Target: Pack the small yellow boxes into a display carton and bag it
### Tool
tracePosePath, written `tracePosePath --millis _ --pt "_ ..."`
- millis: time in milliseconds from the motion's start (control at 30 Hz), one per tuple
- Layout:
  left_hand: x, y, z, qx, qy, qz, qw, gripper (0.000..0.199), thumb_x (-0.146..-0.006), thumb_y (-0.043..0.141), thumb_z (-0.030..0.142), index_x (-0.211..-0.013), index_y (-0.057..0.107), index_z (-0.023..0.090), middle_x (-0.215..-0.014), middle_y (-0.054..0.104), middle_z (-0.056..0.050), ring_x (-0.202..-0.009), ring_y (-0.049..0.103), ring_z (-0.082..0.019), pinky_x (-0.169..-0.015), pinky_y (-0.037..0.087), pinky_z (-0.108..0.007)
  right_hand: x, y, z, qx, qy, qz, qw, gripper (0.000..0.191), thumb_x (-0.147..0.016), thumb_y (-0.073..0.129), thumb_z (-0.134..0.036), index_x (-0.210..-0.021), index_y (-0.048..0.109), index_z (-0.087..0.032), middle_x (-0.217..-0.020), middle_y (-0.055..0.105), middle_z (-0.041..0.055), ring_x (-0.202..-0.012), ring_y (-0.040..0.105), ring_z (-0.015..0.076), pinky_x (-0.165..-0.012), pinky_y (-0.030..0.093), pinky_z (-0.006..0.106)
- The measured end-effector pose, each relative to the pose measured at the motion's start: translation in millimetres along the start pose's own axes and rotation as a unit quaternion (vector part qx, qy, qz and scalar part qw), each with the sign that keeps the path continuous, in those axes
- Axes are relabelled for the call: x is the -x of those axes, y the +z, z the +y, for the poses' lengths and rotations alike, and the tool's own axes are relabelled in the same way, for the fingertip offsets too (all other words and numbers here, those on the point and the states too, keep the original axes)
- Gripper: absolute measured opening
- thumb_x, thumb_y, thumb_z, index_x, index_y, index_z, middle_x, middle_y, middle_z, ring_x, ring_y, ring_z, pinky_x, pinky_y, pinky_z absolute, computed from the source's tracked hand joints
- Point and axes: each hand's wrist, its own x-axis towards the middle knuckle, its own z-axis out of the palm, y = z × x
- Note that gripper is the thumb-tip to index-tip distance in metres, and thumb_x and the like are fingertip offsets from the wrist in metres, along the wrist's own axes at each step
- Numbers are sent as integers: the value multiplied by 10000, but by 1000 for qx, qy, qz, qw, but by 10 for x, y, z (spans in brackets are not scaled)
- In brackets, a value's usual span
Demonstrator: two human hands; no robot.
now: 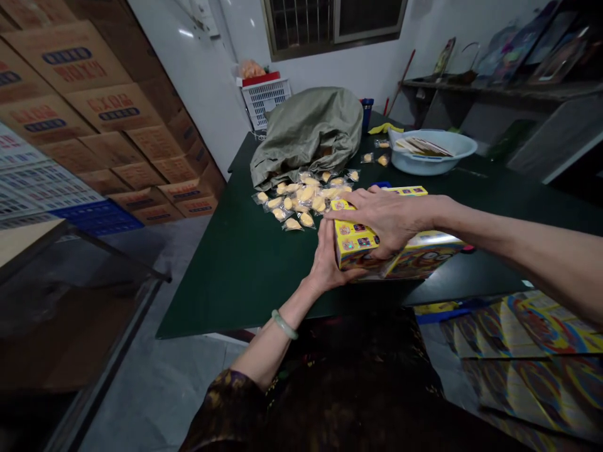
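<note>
A yellow printed carton (362, 242) is held between both hands, just above the fingers' reach of nothing else: the right hand (389, 220) spreads wide across its top, the left hand (325, 260) cups its near end — beyond the fingertips, wrapped yellow sweets (301, 201) lie loose on the dark green worktop (226, 276), spilling from a grey-green sack (306, 135).

Packing storeroom, going by the stacked printed cartons (113, 122) well left of the fingertips (346, 212), the long dark green worktable (226, 282) directly beneath them, a white plastic crate (265, 103) beyond them, and a wall shelf (499, 92) off past them to the right.
</note>
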Motion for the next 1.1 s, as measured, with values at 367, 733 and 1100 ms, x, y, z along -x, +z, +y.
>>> tracePosePath --millis 367,733,1100 --pt "175 21 79 44 -104 18 993 1186 -610 763 570 -1467 6 253 -1519 162 -168 -1407 211 -347 -1142 249 -524 -12 402 38 -104 36 0 994 1134 -572 779 -397 -1493 186 -100 -1482 267 243 -1343 275 428 -1055 233 607" --pt "260 -215 -2 228 -245 82 939 804 -840 423 641 -1451 193 171 -1335 464 -181 -1132 551 -251 -851 501 -357 1050 837 341 -428 365 462 686 614 -793 496 -631 -1341 478 -354 -1422 476 38 -1355 370 262 -1127 295 434" --pt "-63 -271 -32 83 -264 61 959 423 -778 528 547 -700 654 150 -750 678 -121 -716 627 -226 -630 503 -303 832 2050 -612 -717 397 429 380 743 -694 428 -831 -1145 656 -286 -1174 676 38 -1250 506 284 -1057 409 438"
